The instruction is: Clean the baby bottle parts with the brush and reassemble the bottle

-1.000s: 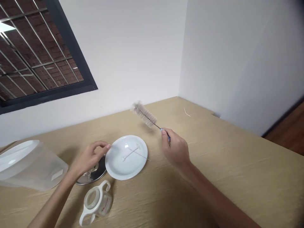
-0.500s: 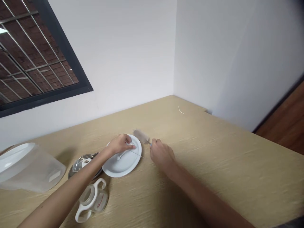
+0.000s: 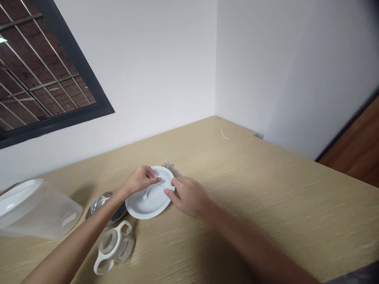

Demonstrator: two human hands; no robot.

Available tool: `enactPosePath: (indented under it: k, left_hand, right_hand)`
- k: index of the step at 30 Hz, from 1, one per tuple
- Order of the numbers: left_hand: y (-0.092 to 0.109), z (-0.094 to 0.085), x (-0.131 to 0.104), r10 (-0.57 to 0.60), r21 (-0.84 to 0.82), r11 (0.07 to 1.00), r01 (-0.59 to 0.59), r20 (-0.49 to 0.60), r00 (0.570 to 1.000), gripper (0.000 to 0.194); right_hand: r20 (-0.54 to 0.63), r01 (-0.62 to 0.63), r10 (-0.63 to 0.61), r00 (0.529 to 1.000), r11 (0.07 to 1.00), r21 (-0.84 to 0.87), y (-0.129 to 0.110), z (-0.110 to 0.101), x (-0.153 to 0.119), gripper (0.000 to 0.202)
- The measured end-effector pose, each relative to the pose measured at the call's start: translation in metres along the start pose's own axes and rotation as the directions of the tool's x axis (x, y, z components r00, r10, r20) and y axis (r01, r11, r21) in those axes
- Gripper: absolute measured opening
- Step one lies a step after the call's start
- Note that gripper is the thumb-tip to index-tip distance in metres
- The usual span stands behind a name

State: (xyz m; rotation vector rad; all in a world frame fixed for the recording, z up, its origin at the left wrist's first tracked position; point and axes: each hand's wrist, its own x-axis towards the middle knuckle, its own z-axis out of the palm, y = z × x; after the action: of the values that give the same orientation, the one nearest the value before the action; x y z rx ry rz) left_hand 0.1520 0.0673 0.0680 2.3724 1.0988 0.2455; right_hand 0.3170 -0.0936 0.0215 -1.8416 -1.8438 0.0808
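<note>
Walls (image 3: 166,67), pale and plain, meet in a corner behind the work area. Below them extends a wood-toned table (image 3: 266,197), its surface lightly grained. Dark-framed window (image 3: 97,94) noted at upper left, with metal bars and brickwork visible through it. Translucent plastic container (image 3: 56,209), bearing a small pale label, stands at the table's left side. Left hand (image 3: 142,180) is positioned above the white plate (image 3: 137,207), thumb and fingertips drawn near each other over its far part; whether they pinch anything cannot be told. Right hand (image 3: 189,195) is at the plate's right rim, thumb reaching over the edge, fingers curled; its grip cannot be confirmed, as the palm is hidden. Shiny metal dish (image 3: 118,215) sits just left of the plate, partly covered by the left forearm. Clear bottle (image 3: 126,250), fitted with a white two-handled collar and marked with red lettering, stands near the plate on the side closer to the person, mouth uncovered. Brush (image 3: 171,167) shows only its pale bristles, just beyond the plate's right rim and beside the right hand; its handle is hidden. White-ended stick (image 3: 146,196) lies on the plate. Thin wire (image 3: 161,186) spans the gap between both hands, above or on the plate. Small bent strip (image 3: 224,135) lies near the table's far corner, well apart from the rest.
</note>
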Motion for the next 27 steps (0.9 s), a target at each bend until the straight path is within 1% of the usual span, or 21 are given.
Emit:
enactPosePath:
  k: [4,7,8,11,15,19,22,24,27]
  left_hand:
    - [-0.01,-0.013,-0.024,-0.056,-0.119,0.992,0.045,-0.088,0.995,0.05]
    - [-0.018,-0.019,-0.041,-0.12,-0.211,0.974,0.085,-0.158,0.98,0.056]
    - [-0.02,-0.02,-0.046,-0.138,-0.245,0.965,0.093,-0.175,0.975,0.058]
    - [-0.023,-0.02,-0.058,-0.167,-0.333,0.939,0.089,-0.214,0.963,0.059]
    - [-0.022,-0.019,-0.069,-0.191,-0.479,0.877,0.026,-0.298,0.935,0.056]
    - [-0.025,-0.019,-0.078,-0.2,-0.578,0.814,-0.056,-0.369,0.908,0.051]
    - [-0.029,-0.018,-0.083,-0.177,-0.595,0.798,-0.096,-0.384,0.906,0.046]
    - [-0.033,-0.016,-0.086,-0.16,-0.611,0.781,-0.128,-0.394,0.905,0.04]
    - [-0.037,-0.012,-0.09,-0.138,-0.658,0.726,-0.199,-0.423,0.896,0.033]
  right_hand:
    - [0.028,0.035,-0.038,0.999,0.996,0.08,0.004,0.009,0.0,0.015]
    - [0.021,0.067,-0.07,0.997,0.989,0.131,0.006,0.013,0.001,0.005]
    - [0.011,0.077,-0.08,0.997,0.986,0.146,0.006,0.014,0.001,0.006]
    - [-0.042,0.106,-0.1,0.994,0.977,0.184,0.005,0.015,0.001,0.015]
    - [-0.162,0.129,-0.09,0.983,0.96,0.248,0.004,0.018,0.003,0.019]
    - [-0.315,0.123,-0.009,0.949,0.931,0.344,0.006,0.017,0.007,0.019]
    - [-0.404,0.114,0.081,0.911,0.893,0.436,0.006,0.011,0.009,0.017]
    - [-0.435,0.106,0.147,0.888,0.856,0.506,0.006,0.006,0.009,0.015]
    - [-0.442,0.099,0.232,0.867,0.788,0.608,0.006,0.002,0.008,0.016]
